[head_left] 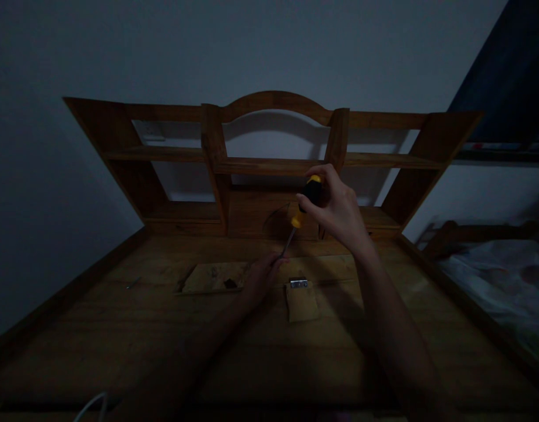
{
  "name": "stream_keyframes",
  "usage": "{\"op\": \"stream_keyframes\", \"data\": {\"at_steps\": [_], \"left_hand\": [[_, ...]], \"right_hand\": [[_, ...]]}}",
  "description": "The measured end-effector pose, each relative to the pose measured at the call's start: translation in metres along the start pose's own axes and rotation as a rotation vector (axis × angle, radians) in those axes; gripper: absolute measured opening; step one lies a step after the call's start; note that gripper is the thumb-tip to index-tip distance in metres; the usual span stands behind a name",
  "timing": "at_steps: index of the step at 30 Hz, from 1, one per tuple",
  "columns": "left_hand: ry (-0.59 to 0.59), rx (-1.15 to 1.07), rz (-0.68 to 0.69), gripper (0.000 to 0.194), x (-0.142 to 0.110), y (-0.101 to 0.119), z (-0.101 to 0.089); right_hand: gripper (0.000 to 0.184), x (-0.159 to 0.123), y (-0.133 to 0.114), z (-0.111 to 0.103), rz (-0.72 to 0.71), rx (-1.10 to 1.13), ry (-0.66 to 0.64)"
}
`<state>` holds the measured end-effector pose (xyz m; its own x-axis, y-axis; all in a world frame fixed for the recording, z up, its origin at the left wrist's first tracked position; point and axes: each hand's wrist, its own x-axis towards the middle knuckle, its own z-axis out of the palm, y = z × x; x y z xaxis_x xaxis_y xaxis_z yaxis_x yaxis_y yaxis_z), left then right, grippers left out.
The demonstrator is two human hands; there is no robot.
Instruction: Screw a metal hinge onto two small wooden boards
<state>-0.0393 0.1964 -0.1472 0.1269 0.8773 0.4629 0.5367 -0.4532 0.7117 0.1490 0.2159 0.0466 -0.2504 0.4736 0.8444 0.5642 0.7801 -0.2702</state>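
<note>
My right hand [337, 205] is closed round the yellow and black handle of a screwdriver [312, 190], held tilted above the wooden desktop. The metal shaft slants down to the left. At its lower end the fingers of my left hand [264, 274] are pinched together round the tip; whether a small part is also between them is too dark to tell. Just right of my left hand lies a small wood block [302, 305] with a shiny metal hinge [298, 283] at its far edge. On the left side, a worn wooden board [212, 278] with a dark hole lies close to my left hand.
A wooden shelf unit [273, 167] with an arched top stands along the back of the desktop [260, 363]. One small thin metal piece [134, 283] lies at the left. A white cable [93, 403] shows at the front edge, and pale plastic bags [498, 281] sit beyond the right side.
</note>
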Motion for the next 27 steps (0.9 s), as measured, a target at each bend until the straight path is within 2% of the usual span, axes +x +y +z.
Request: {"op": "stream_keyframes", "data": {"at_steps": [14, 27], "left_hand": [[-0.008, -0.005, 0.014, 0.023, 0.0009, -0.0045, 0.002], [-0.03, 0.009, 0.003, 0.025, 0.0012, 0.0013, -0.0005]], "right_hand": [[0.033, -0.0006, 0.0031, 0.0016, 0.009, 0.005, 0.004], [0.031, 0.0001, -0.0024, 0.0018, 0.023, 0.011, -0.011]]}}
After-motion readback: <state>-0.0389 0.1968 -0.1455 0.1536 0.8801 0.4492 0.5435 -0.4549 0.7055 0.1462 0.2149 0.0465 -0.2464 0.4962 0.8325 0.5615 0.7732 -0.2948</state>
